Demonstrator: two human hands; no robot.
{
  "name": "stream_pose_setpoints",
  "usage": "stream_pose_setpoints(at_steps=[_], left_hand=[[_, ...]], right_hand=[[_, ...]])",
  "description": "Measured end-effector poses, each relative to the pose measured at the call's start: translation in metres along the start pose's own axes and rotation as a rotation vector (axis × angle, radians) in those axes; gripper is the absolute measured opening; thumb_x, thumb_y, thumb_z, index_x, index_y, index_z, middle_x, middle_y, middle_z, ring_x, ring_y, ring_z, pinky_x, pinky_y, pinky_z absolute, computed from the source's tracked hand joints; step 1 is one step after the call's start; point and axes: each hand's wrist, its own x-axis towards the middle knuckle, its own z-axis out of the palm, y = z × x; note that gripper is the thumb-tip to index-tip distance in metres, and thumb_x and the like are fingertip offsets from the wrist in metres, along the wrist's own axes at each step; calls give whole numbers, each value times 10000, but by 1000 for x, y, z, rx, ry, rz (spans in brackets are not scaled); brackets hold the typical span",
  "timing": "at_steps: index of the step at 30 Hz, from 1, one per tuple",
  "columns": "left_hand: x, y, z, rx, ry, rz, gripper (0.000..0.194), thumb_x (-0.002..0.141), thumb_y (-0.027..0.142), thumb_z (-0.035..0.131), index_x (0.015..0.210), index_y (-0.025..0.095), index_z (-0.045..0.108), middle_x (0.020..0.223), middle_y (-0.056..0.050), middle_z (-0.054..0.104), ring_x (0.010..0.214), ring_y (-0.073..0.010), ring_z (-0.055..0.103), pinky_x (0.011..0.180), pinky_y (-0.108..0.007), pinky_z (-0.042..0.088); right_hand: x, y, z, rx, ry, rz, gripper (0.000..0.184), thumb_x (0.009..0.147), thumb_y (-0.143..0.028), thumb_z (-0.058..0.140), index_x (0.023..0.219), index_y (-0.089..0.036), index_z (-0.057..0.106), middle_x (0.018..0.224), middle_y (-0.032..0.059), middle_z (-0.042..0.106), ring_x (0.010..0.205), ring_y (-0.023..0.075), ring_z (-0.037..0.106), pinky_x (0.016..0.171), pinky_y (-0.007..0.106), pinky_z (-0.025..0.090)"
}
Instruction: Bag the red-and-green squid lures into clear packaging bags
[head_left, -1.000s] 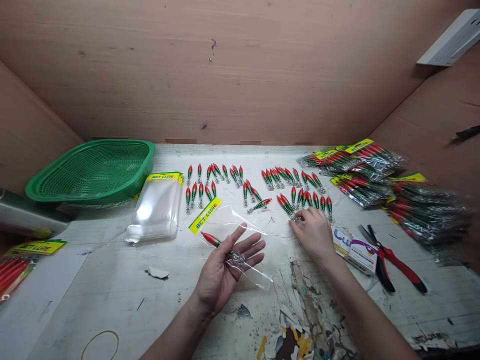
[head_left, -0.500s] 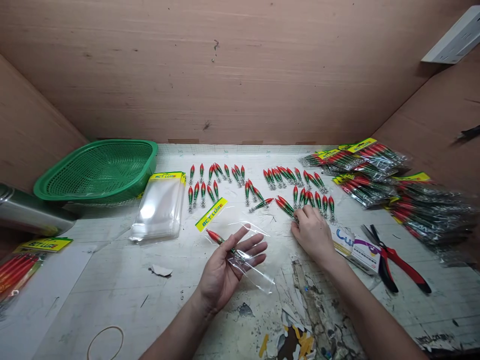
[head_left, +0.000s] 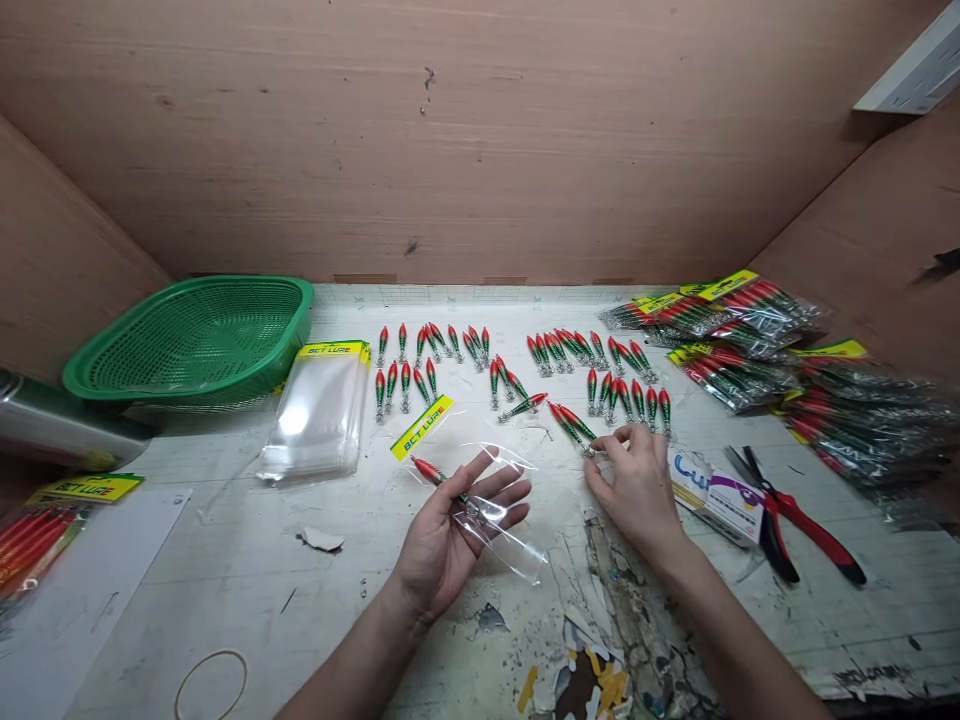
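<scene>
My left hand [head_left: 457,530] has its thumb pressed on a clear plastic bag [head_left: 517,560] with a yellow BCT LURE header [head_left: 422,428]. One red-and-green squid lure [head_left: 429,471] lies inside that bag, over my palm, while the other fingers stretch out beneath. At the centre right, my right hand [head_left: 634,475] is low over the table, thumb and forefinger pinched at the hook end of a pair of similar lures [head_left: 566,425]. Its fingertips partly cover the hooks. More loose lures [head_left: 559,352] lie in loose rows behind both hands.
A stack of clear header bags [head_left: 315,415] lies left, beside a green basket [head_left: 187,335]. On the right are a small box [head_left: 720,497], red-handled pliers [head_left: 817,535] and piled packed lures [head_left: 862,420]. A rubber band [head_left: 211,660] and packed red lures [head_left: 45,540] are at front left.
My right hand has shifted slightly right, and its fingers now show at the hook ends. The two lures there have spread slightly apart. My left hand and the bag are nearly still.
</scene>
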Motion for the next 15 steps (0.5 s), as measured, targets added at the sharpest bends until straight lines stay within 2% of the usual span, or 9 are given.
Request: stream_pose_setpoints(at_steps=[3, 4, 6, 8, 9, 12, 15], left_hand=[[0, 1, 0, -5, 10, 3, 337, 922, 262, 460, 1186, 93, 585, 1006, -143, 735, 940, -259, 700, 893, -412, 525], [0, 1, 0, -5, 13, 3, 340, 922, 262, 460, 1188, 90, 583, 995, -140, 737, 931, -255, 702, 897, -414, 522], [0, 1, -1, -2, 14, 3, 353, 919, 260, 464, 1207, 85, 571, 987, -141, 737, 930, -256, 702, 909, -422, 515], [1, 0, -1, 1, 12, 1, 374, 916, 257, 469, 1235, 81, 555, 996, -148, 734, 944, -263, 697, 924, -435, 505], [1, 0, -1, 3, 14, -2, 383, 915, 256, 469, 1246, 79, 548, 999, -151, 732, 946, -265, 696, 931, -442, 500], [1, 0, -1, 8, 22, -5, 391, 914, 257, 472, 1253, 75, 544, 993, -152, 732, 937, -265, 698, 945, -451, 491], [2, 0, -2, 13, 20, 5, 377, 914, 263, 477, 1232, 78, 560, 988, -145, 734, 935, -260, 699, 936, -438, 499]], right_hand=[[0, -2, -15, 126, 21, 61, 171, 822, -293, 507, 854, -169, 620, 891, 111, 524, 852, 257, 487, 718, 397, 444], [1, -2, -19, 256, 5, 156, 159, 807, -311, 538, 852, -180, 615, 862, 92, 542, 809, 234, 509, 693, 375, 455], [1, -1, -27, 598, -55, 452, 199, 736, -366, 643, 830, -200, 589, 777, 46, 569, 690, 189, 546, 622, 339, 482], [0, 1, -29, 865, -105, 720, 359, 629, -448, 737, 808, -211, 534, 722, 13, 580, 609, 174, 585, 575, 338, 521], [0, 1, -28, 943, -120, 794, 438, 586, -490, 759, 810, -214, 503, 716, 5, 587, 598, 182, 614, 569, 350, 543], [0, 2, -22, 1038, -128, 863, 576, 508, -541, 799, 847, -214, 467, 720, -10, 599, 590, 195, 661, 575, 371, 581], [-1, 2, -18, 1066, -124, 916, 589, 462, -500, 848, 847, -183, 533, 669, -22, 590, 547, 161, 641, 552, 324, 581]])
